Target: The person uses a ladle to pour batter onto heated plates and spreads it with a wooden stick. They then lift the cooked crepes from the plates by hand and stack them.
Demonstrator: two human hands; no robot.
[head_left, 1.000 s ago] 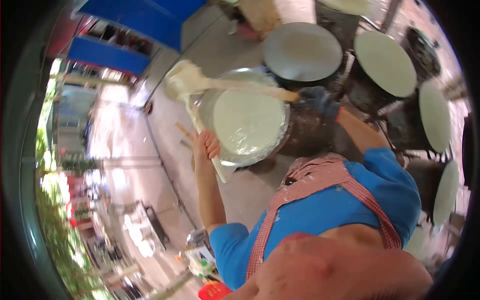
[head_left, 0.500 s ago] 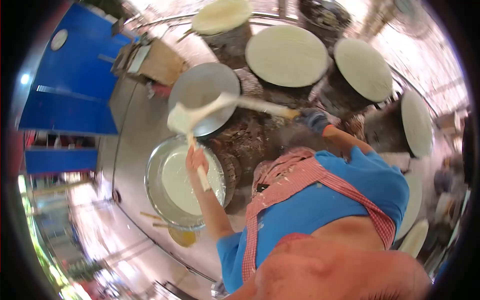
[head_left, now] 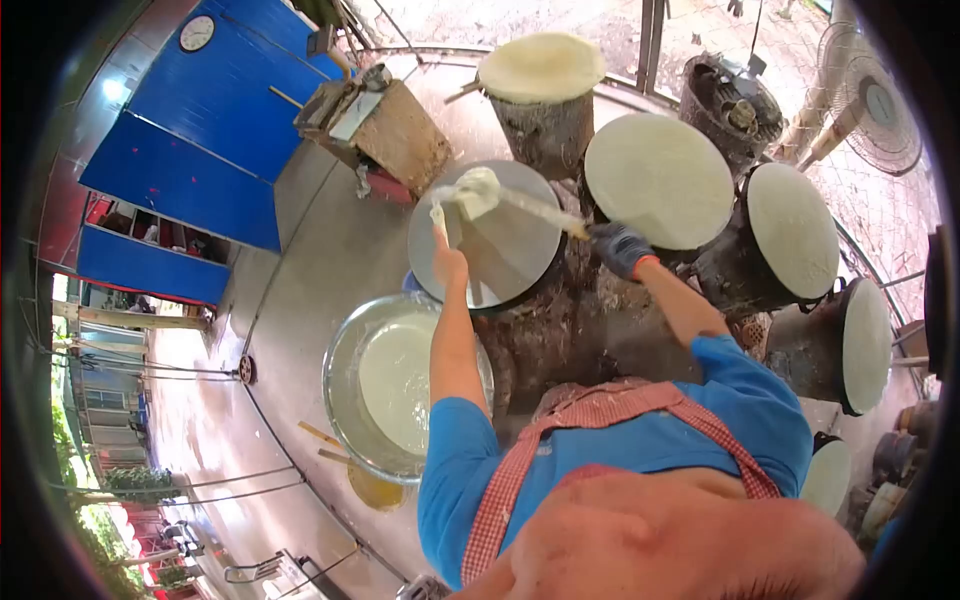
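My bare left hand (head_left: 450, 262) is closed round a pale wooden handle (head_left: 439, 216) above a round, flat grey griddle (head_left: 525, 250). In a dark grey glove with an orange cuff, my right hand (head_left: 620, 248) grips a long pale stick (head_left: 535, 210) at the griddle's right edge. A white, batter-coated lump (head_left: 480, 190) sits where the far ends of the two tools come together; blur hides which one carries it. Below my left forearm stands a large metal basin (head_left: 335, 390) holding creamy white batter (head_left: 395, 385).
Several drum stoves bear round pale sheets, such as one sheet (head_left: 660, 180) right of the griddle. A cardboard box (head_left: 400, 145), blue cabinet (head_left: 200, 130) and standing fan (head_left: 875, 110) surround the area. A yellow container (head_left: 375, 490) is beside the basin.
Both hands have moved forward, and the tools have gone from over the basin's far edge to over the griddle. The view has shifted, bringing the fan and clock clearly into sight.
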